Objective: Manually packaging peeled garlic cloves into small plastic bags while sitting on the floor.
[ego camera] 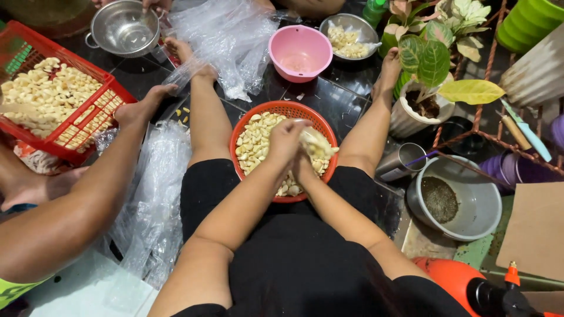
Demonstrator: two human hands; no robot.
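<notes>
Both hands, left hand (286, 140) and right hand (304, 167), pinch a small clear plastic bag of pale peeled cloves (317, 144) over the round orange plastic basket (294, 109) between the knees; crumpled clear plastic bags (154, 199) lie left.

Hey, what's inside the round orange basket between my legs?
The orange basket holds a heap of pale peeled garlic cloves. The left hand and right hand cover the middle, pinching a small clear bag, so the cloves beneath them stay hidden.
</notes>
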